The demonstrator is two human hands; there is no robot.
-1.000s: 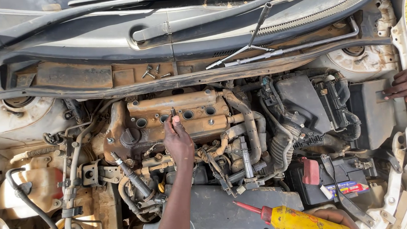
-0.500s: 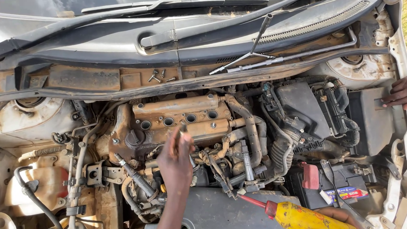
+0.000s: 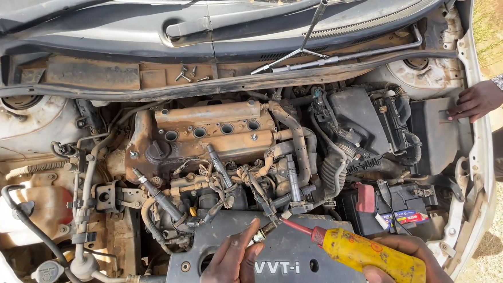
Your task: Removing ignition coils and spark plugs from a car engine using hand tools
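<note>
From the head camera I look straight down into an open engine bay caked in rusty orange dust. My left hand (image 3: 230,269) is low in the frame over the grey plastic engine cover (image 3: 280,255), its thumb and first fingers pinched around a small spark plug (image 3: 262,233) that sticks out toward the upper right; the other fingers are loosely curled. My right hand (image 3: 404,260) is at the bottom right, wrapped tight around the yellow handle of a screwdriver (image 3: 367,252), whose red shaft points up and left so that the tip ends just beside the plug. The plug sits above the engine cover, between my two hands and well below the rust-coloured valve cover (image 3: 216,132) with its row of four round plug wells. Loose ignition coils (image 3: 219,166) lie tilted across the front of that cover, among hoses and wires. To the right are the black air box (image 3: 356,121) and, below it, the battery (image 3: 401,208) with a red terminal cap. At the far right edge another person's hand (image 3: 476,101) in a patterned sleeve rests on the inner wing panel, fingers spread flat. A few loose bolts (image 3: 186,75) lie on the ledge under the windscreen.
</note>
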